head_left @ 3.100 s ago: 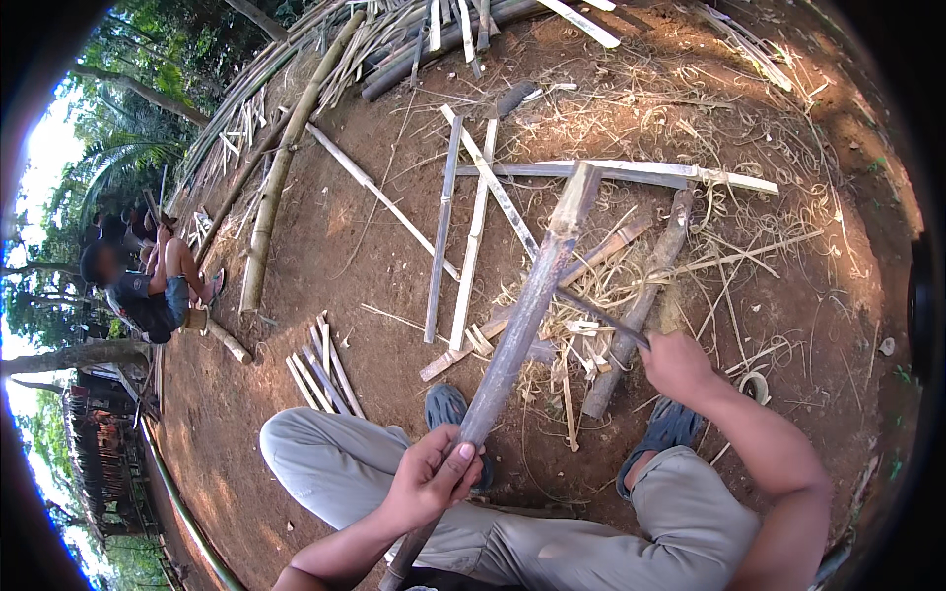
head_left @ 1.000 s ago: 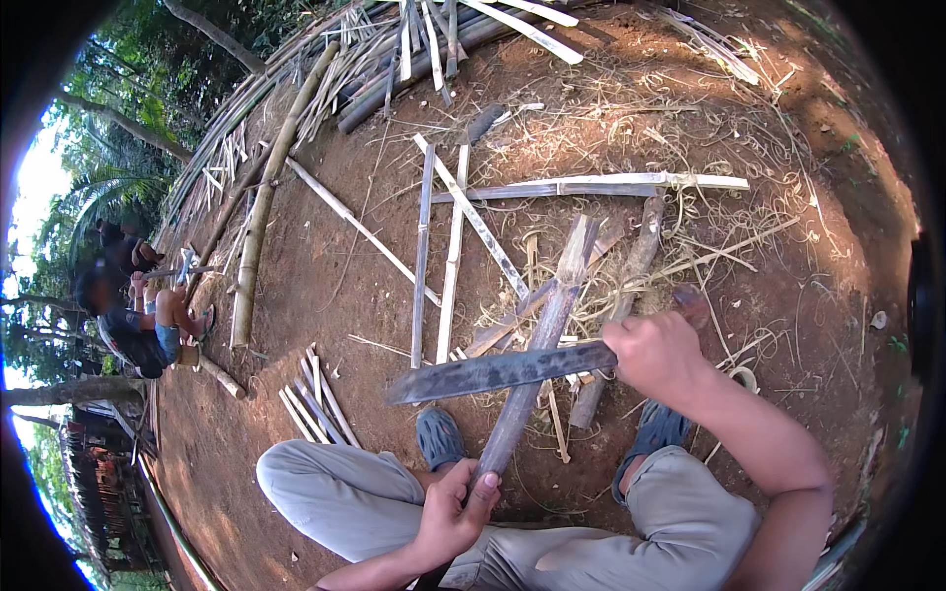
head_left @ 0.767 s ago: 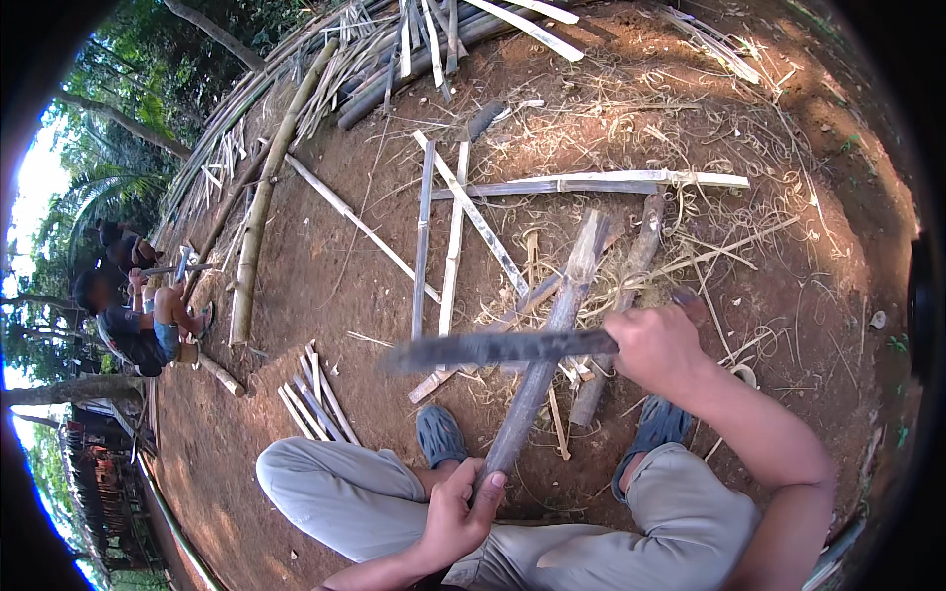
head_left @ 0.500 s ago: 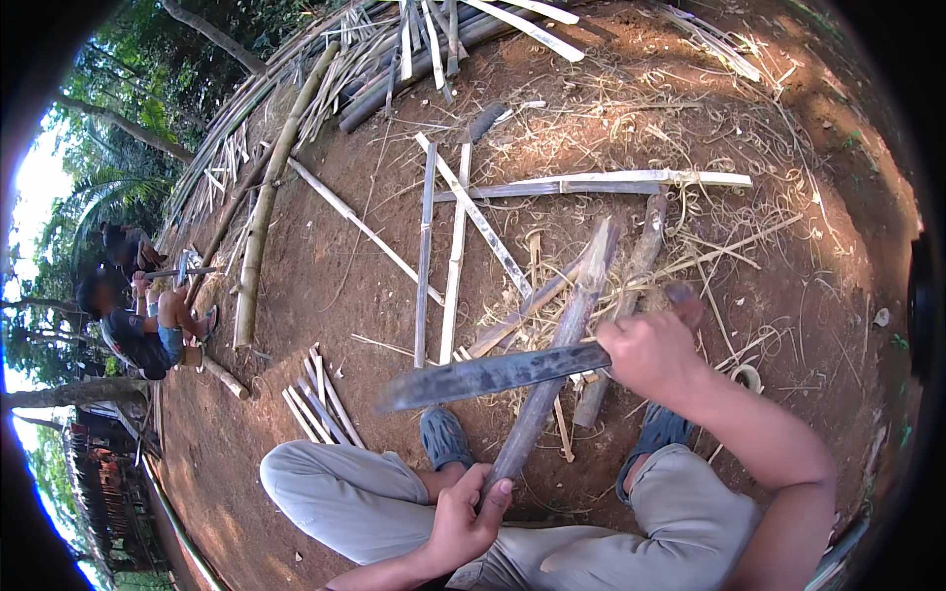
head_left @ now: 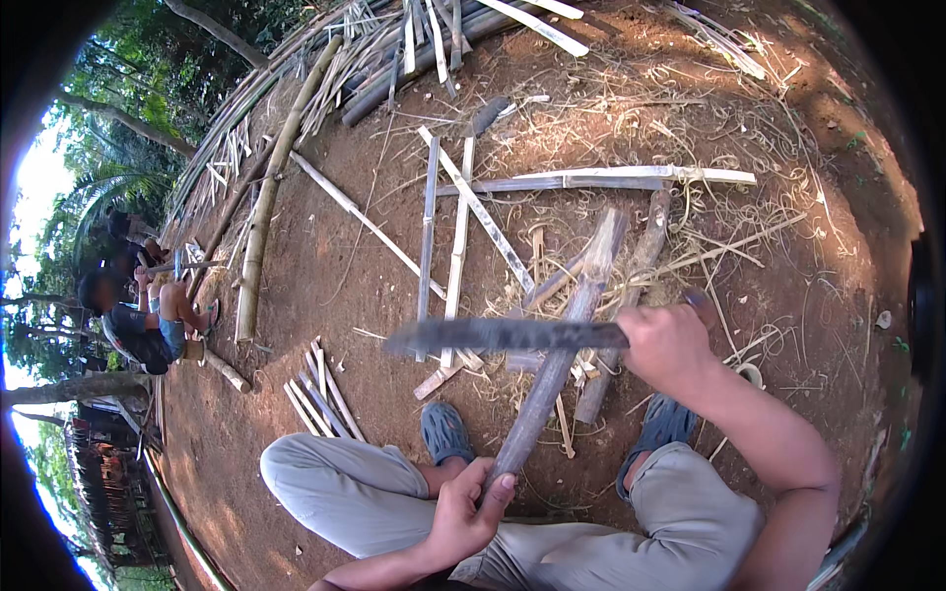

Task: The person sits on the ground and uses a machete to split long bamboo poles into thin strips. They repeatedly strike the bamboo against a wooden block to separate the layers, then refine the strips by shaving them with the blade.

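Note:
My left hand (head_left: 468, 512) is closed round the near end of a dark-barked stick (head_left: 541, 409), which slants up and away to the right. The bark is pared off to pale wood near its far end. My right hand (head_left: 665, 345) grips the handle of a machete (head_left: 493, 336), its long dark blade pointing left and lying across above the stick. The blade is slightly blurred, and I cannot tell whether it touches the stick. Beyond the stick another thick pole (head_left: 642, 258) lies on the ground among thin curled shavings.
Split bamboo strips (head_left: 460, 227) lie crossed on the soil ahead, with a short bundle (head_left: 323, 399) to the left. A long bamboo pole (head_left: 271, 217) and a large pile of poles (head_left: 394, 79) are farther off. Two people (head_left: 138, 320) sit at far left. My clogs (head_left: 445, 433) flank the stick.
The machete and my right hand have shifted slightly away and to the right, and the blade lies flatter across. The stick's far end has moved slightly; my left hand has barely moved.

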Motion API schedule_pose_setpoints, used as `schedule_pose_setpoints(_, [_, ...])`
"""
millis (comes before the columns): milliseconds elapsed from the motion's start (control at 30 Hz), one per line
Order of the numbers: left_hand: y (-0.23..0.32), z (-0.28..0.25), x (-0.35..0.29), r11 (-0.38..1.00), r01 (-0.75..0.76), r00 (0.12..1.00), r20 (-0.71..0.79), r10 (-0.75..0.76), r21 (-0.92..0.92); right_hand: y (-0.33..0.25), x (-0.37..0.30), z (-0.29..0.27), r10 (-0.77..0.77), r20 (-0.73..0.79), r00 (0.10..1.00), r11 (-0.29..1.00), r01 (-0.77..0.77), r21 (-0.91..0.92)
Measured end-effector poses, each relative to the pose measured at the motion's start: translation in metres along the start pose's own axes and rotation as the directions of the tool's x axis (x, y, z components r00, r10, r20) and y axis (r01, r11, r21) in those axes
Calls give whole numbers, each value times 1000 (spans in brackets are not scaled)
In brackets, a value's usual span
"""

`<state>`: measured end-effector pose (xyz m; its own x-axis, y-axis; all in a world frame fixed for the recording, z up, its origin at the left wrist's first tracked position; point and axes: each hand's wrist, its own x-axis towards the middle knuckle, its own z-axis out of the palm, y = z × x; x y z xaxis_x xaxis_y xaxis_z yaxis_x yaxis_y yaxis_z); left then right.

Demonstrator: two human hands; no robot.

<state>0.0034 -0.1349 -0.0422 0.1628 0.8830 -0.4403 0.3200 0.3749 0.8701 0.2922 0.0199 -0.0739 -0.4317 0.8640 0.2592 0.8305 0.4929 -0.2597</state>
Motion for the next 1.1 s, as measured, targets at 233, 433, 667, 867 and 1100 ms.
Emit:
schedule_pose_setpoints(233, [28,0,-16,998,-59,998,20,59,0,52,10,-3,356,131,925,934,-348,-79])
schedule_pose_setpoints(433, [42,-12,0,989,-7,994,107,23,-144,29,-4,22,323,362,874,934,-356,25])
schedule_pose_setpoints(667, [50,-27,3,978,44,998,44,-36,-204,56,-18,22,569,287,770,725,-635,267])
schedule_pose_setpoints(867, [51,-32,23,962,78,995,74,-61,-260,33,-7,17,668,48,742,577,-558,596])
schedule_pose_setpoints(1100, [73,-50,68,956,79,993,111,-50,-282,-25,11,1,328,18,944,693,-253,675])
